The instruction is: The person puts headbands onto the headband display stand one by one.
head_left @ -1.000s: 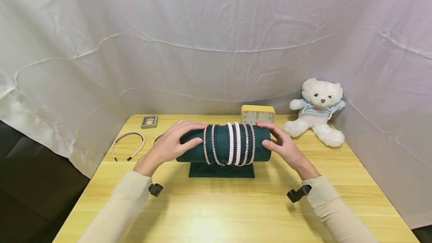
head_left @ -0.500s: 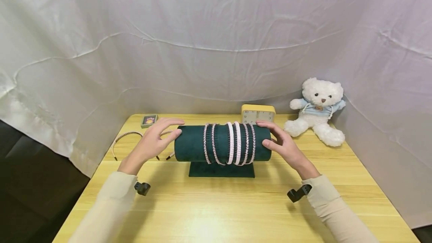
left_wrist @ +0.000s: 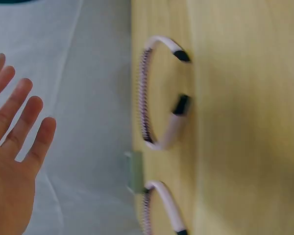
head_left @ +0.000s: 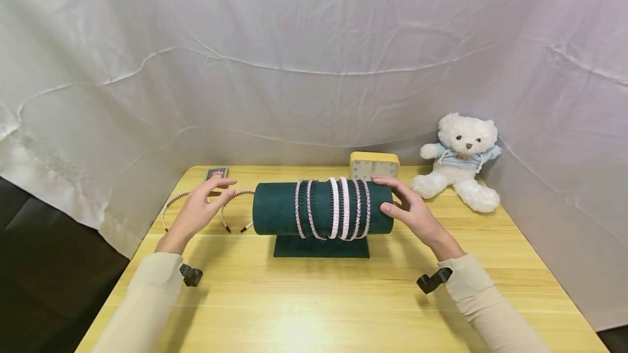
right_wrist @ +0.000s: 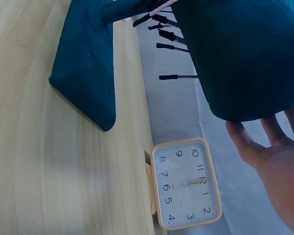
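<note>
In the head view a dark green velvet headband stand sits mid-table, a padded roll on a flat base. Several headbands hug the roll, including a white headband near the middle and a braided headband farther left. My right hand grips the roll's right end, thumb in front and fingers over the top. My left hand hovers left of the roll with relaxed, spread fingers and holds nothing. Near it, two loose headbands lie on the table, one a braided pink headband; the hand partly covers the other in the head view.
Behind the stand is a yellow clock. A white teddy bear in a blue hoodie sits back right. At the back left lies a small grey-green box. Pale curtains border the wooden table.
My left hand has let go of the roll's left end and moved left, over the loose headbands. My right hand stays at the right end.
</note>
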A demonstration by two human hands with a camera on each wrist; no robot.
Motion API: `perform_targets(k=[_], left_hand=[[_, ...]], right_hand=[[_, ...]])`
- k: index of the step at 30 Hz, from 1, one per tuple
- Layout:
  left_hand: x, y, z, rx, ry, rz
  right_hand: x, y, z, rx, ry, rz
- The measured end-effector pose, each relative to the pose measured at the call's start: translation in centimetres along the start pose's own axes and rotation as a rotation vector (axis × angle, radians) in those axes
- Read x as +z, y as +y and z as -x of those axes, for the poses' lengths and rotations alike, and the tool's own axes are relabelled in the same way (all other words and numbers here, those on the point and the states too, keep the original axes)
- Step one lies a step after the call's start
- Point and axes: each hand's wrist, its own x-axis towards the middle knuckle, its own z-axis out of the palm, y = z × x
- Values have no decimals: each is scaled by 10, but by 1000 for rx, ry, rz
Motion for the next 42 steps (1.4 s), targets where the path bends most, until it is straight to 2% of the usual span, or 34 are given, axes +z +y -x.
perform_targets(k=[5, 9, 14, 23, 35, 42], left_hand=[[-1, -20, 7, -87, -27, -21], [-2, -31, 13, -142, -57, -32], [2, -46, 15, -190, -112, -49], [10, -57, 21, -213, -201, -94], [16, -62, 22, -230, -216, -132], [19, -62, 20, -200, -222, -178]], right_hand=[[0, -1, 0, 4, 5, 16], [1, -2, 0, 16, 4, 21], [0, -1, 0, 15, 10, 27], [0, -1, 0, 11, 3, 25], [0, -2, 0, 22, 3, 19], [1, -3, 1, 28, 9, 16]])
